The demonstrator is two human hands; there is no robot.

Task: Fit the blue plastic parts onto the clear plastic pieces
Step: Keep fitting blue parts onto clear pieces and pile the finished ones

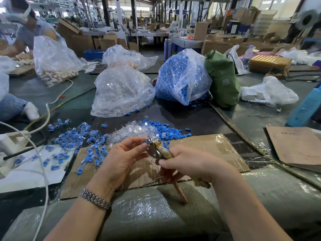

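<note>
Pliers [157,150] gripped by right hand [187,162], jaws hiding blue part [148,141]; left hand [125,153] pinching it, clear piece indistinct

The piece pinched at the pliers' [157,150] tip is mostly hidden by the left hand's fingertips [142,145] and the metal head; its shape cannot be told. The right hand [187,162] covers the handles' middle. The second person [29,30] is cut off by the left edge. The far workshop is blurred.
</note>
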